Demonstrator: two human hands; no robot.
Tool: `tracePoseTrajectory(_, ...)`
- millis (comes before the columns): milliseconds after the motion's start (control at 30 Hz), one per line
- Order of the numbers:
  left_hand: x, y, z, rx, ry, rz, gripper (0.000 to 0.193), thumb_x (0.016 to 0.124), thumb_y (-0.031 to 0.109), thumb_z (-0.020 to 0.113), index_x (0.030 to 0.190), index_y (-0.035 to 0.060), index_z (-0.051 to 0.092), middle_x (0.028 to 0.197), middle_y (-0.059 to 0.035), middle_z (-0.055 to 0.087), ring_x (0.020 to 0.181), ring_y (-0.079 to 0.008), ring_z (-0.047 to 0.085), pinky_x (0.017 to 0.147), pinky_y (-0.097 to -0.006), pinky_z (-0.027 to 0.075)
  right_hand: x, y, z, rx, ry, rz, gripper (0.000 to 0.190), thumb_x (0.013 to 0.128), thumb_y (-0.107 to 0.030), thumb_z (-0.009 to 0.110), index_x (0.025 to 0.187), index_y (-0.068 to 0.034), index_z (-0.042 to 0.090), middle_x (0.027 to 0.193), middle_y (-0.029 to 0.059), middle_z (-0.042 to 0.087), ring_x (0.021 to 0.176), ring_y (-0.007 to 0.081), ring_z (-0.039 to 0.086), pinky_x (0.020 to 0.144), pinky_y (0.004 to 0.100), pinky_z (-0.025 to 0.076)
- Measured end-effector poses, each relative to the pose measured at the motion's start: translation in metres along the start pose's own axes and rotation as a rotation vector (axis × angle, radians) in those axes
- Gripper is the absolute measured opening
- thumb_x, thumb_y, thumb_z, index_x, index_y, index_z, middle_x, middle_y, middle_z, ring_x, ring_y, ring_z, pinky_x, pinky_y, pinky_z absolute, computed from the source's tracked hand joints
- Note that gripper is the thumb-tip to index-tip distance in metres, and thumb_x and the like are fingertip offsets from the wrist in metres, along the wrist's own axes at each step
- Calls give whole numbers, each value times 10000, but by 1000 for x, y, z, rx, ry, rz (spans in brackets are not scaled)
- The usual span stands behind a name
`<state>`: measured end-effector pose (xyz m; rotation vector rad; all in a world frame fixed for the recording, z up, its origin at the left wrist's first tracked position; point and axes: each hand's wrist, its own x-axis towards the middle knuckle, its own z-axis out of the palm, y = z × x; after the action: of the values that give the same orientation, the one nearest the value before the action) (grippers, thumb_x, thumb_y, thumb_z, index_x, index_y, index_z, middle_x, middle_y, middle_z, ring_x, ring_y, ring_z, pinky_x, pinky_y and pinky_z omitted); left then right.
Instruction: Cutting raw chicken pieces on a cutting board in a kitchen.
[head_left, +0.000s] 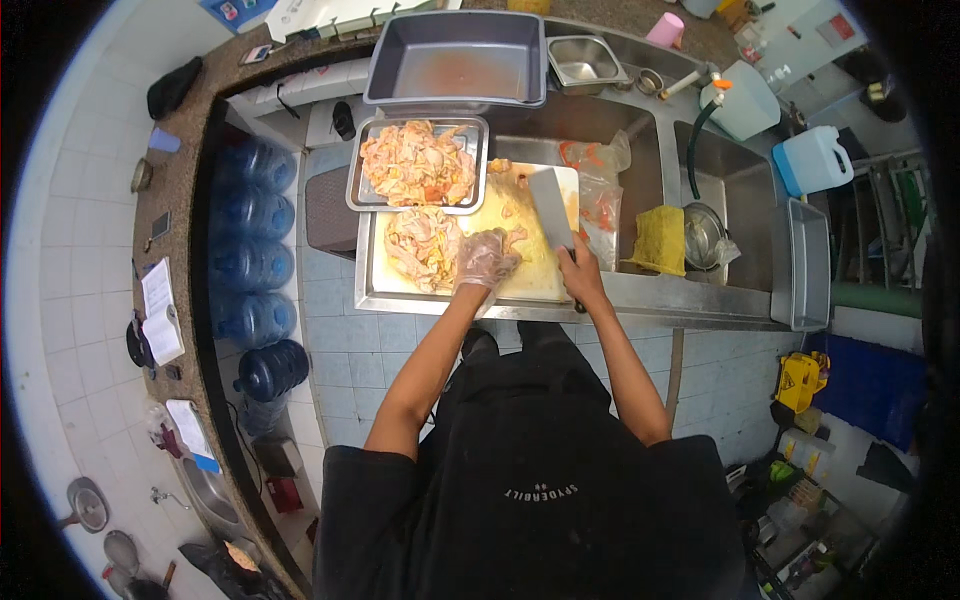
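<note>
My left hand (484, 259), in a clear plastic glove, grips a small raw chicken piece (516, 236) on the white cutting board (551, 283). Part of that piece is hidden under the fingers. In my right hand (583, 276) is the dark handle of a cleaver, its broad steel blade (550, 206) pointing away from me over the board's right side. A pile of raw chicken pieces (424, 247) lies on the board just left of the gloved hand. Behind it, a metal tray (482, 169) holds a larger heap of cut chicken (420, 165).
A grey plastic tub (457, 56) with reddish liquid stands behind the tray. Right of the board, plastic bags (602, 199) lie in the steel sink (637, 142), near a yellow cloth (660, 240). Large water bottles (259, 255) line the left. A blue-liquid jug (814, 161) stands far right.
</note>
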<state>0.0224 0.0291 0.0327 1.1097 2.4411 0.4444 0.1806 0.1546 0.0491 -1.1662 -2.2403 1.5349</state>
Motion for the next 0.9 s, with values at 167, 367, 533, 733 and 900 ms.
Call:
tracePoseTrajectory(167,28,-15,48,-5,200,77,294,811,350,633,874,63,650,848,-181,670,795,-346,654,711,-454,516,-37,32,-12,31,67,86,333,927,-162,533,1230,-27,551,882,205,675,807,316,668,746,397,499)
tracePoseTrajectory(367,39,15,64,-222,251,247,184,817,248,656,838,65,664,828,-172,665,795,-355,650,720,-454,514,-56,51,-14,63,138,171,352,928,-194,545,1233,-19,554,903,264,670,855,403,663,750,440,497)
tracePoseTrajectory(533,25,1,74,-341,542,355,162,793,118,663,949,87,692,864,-155,673,831,-361,651,759,-441,522,-62,51,4,-72,150,87,316,935,-217,539,1171,-8,543,883,305,645,879,469,635,762,498,482)
tracePoseTrajectory(733,28,-6,82,-100,158,160,312,770,180,711,1067,100,659,1018,-176,659,928,-356,640,818,-428,513,-58,45,12,-112,129,59,307,942,-193,500,1177,5,492,902,283,657,895,474,625,767,521,470)
tracePoseTrajectory(900,25,25,56,-310,383,229,270,803,271,685,1022,114,671,1008,-163,659,922,-355,638,799,-444,512,-56,39,5,-125,155,72,294,945,-189,497,1168,1,517,934,277,664,900,472,628,780,502,476)
